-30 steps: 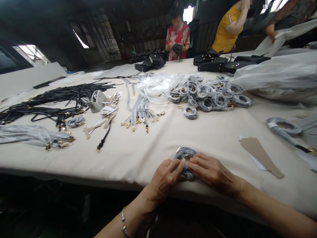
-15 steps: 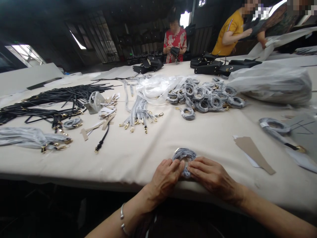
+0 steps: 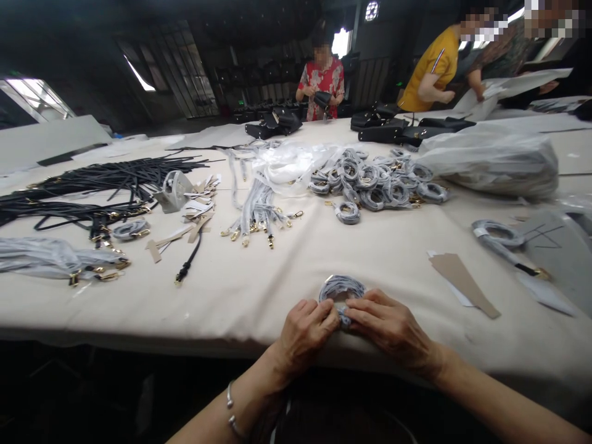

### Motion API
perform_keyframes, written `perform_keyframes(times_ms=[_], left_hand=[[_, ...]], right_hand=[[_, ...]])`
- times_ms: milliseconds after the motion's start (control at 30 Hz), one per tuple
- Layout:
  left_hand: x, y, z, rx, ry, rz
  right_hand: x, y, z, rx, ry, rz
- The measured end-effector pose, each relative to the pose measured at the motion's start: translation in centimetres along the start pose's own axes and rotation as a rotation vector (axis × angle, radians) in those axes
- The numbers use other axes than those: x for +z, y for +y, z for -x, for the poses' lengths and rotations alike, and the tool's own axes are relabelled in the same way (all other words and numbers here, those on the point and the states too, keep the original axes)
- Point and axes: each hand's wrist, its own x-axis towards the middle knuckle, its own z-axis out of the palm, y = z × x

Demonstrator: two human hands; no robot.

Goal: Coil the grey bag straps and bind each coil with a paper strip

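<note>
Fingers of our left hand and our right hand are drawn close together, pinching the near side of a wrapped, coiled strap from left and right; we cannot see what the fingertips tucked beneath it do. It sits by the near edge of the pale table, between our hands, its far curve uncovered. A silver bracelet circles our left wrist. Right of our hands we have a brown card lying partly over white paper, and farther right a larger coil, its tail stretched to a gold hook, beside a grey board. Beyond our hands, a small coil lies just in front of a heap of wrapped coils; left of that heap spreads clear plastic, with a fan of wrapped straps nearer us. On the left we see a short black strap, paper scraps and a spread of black straps. At the far side, black bags rest near a person in a red flowered top, who holds a dark bag.
</note>
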Motion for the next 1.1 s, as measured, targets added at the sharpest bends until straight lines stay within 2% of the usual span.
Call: perform_keyframes(times_ms=[100,200,267,433,567,667,800,900,1000,1100], left_hand=[[0.0,-0.1,-0.6,-0.104,-0.086,0.084],[0.0,-0.4,-1.3,-0.281,-0.174,0.268],[-0.2,-0.6,-1.6,-0.338,-0.198,0.392],[0.1,-1.4,-1.5,-0.326,-0.235,0.451],[0.6,-2.1,-1.4,-0.206,-0.212,0.41],[0.7,-2.3,-1.4,-0.123,-0.171,0.37],[0.4,-2.2,-1.4,-0.105,-0.142,0.302],[0.1,-1.9,-1.5,-0.085,-0.172,0.26],[-0.2,-1.5,-1.8,-0.101,-0.214,0.198],[-0.3,-1.1,-2.0,-0.134,-0.253,0.174]], right_hand=[[-0.3,0.0,-0.7,0.023,-0.06,-0.03],[-0.6,0.3,-1.3,0.131,-0.149,-0.129],[-0.5,0.4,-1.4,0.199,-0.185,-0.161],[0.4,-0.1,-1.2,0.213,-0.188,-0.137],[1.0,-0.3,-1.2,0.232,-0.106,-0.114],[-1.0,0.8,0.0,0.361,-0.046,0.022],[-7.1,4.5,4.7,0.651,0.053,0.28],[-10.3,7.4,8.5,0.833,0.01,0.399],[-10.9,9.1,10.2,0.955,-0.094,0.434],[-10.7,9.6,9.9,1.074,-0.16,0.449]])
